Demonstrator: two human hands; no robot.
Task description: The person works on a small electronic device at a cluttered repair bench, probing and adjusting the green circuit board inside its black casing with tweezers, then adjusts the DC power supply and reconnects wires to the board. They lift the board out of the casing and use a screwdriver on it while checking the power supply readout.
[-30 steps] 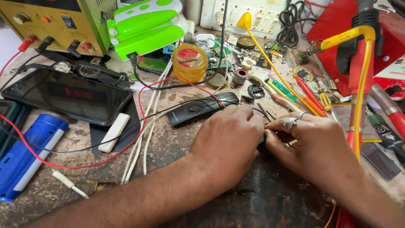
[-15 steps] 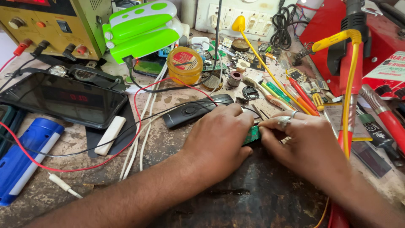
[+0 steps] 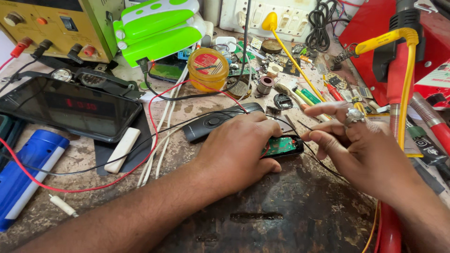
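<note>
**Left hand pinning the open device, right hand pinching a wire**

Your left hand (image 3: 239,150) is lying palm down at the centre of the tabletop (image 3: 290,220), fingers pressed together over a small black device (image 3: 281,146) whose green circuit board is showing at its open end. The device is resting flat on the tabletop, poking out at 3 o'clock from under your fingertips.

Your right hand (image 3: 361,150) is hovering just at 3 o'clock of the device, thumb and forefinger pinching a thin dark wire (image 3: 307,126), the other fingers fanning out above; a chunky ring is sitting on one of them. The wire is trailing down past the device's end.

At 11 o'clock of your left hand, a black remote control (image 3: 220,121) is lying at a slant, just beside your knuckles. Further out at 12 o'clock, a yellow tin (image 3: 207,69) is standing upright. A red lead (image 3: 150,122) is looping across at 9 o'clock, well apart from both hands.
</note>
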